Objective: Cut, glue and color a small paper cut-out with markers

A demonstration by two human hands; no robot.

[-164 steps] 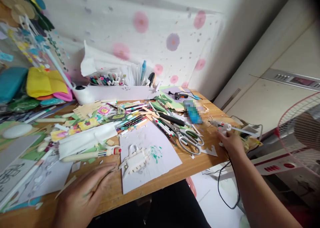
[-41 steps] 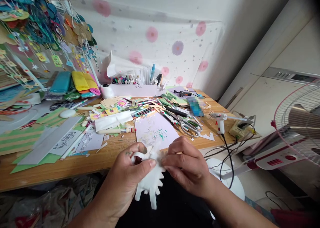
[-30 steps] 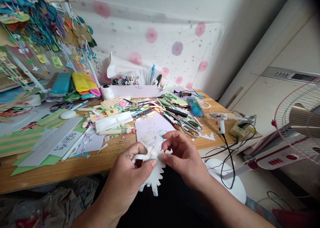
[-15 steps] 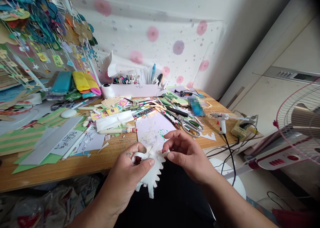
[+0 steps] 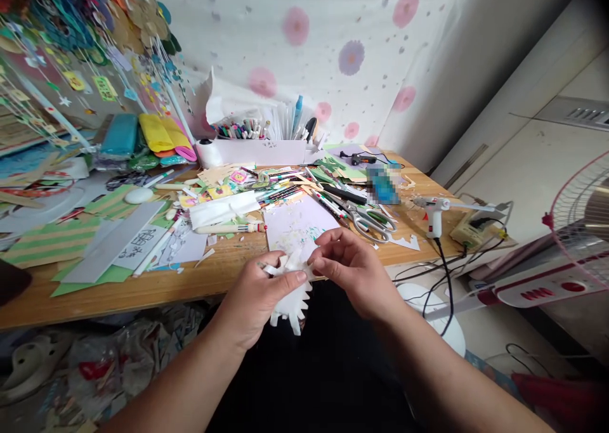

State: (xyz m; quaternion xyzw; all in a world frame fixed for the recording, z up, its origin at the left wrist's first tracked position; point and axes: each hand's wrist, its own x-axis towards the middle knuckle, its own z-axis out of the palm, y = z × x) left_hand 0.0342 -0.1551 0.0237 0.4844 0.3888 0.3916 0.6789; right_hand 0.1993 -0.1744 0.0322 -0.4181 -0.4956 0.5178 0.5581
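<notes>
My left hand (image 5: 266, 290) grips a white piece (image 5: 291, 303) with a toothed edge, its thumb lying across the front. Pointed teeth run down the right side of the piece, and narrow strips hang from its bottom. At the upper right edge of the piece, my right hand (image 5: 349, 268) has thumb and forefinger pinched together; whatever is between those fingertips is too small to make out. Both hands are just in front of the table edge, over the dark-clothed lap. Behind them a pale sheet (image 5: 297, 220) with small scraps lies on the table.
Scissors (image 5: 368, 222), pens and paper scraps cover the wooden table (image 5: 200, 281). A white glue gun (image 5: 434, 217) stands at the right, its black cable hanging down. A fan (image 5: 537, 290) is farther right. Green papers lie left.
The view has tilted down and shifted slightly left. Both hands keep hold near the white piece; my right fingertips have drawn together and closer to its upper edge.
</notes>
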